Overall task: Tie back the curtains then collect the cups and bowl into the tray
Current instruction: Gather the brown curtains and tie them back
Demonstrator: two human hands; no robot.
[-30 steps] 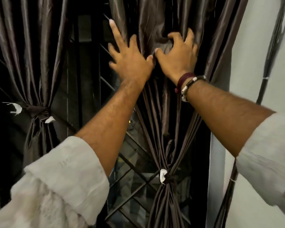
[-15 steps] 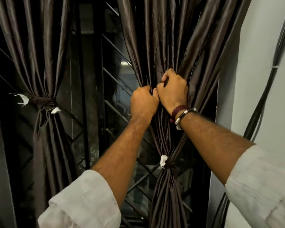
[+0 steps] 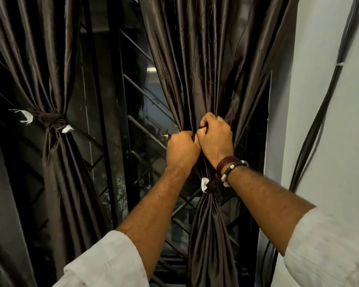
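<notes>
While our left hand and right hand pressed knuckle to knuckle, both were clenched around the gathered folds of the right curtain, fingers curled into the dark brown cloth. We held it just above its tie, a knot of the same dark fabric with a white tag sticking out on the left; the tag was too small for us to read any writing, and we saw no brand or label anywhere. Above our fists the curtain fanned wide; below the knot it hung in a narrow bundle. Our right wrist carried a maroon band and a dark bracelet with silver beads, and pale sleeves covered both our upper forearms. Well apart to the left, the left curtain was cinched by its own tie, with two white scraps beside it. Between the curtains stood a dark window grille, and black cables ran down the white wall at the right.
</notes>
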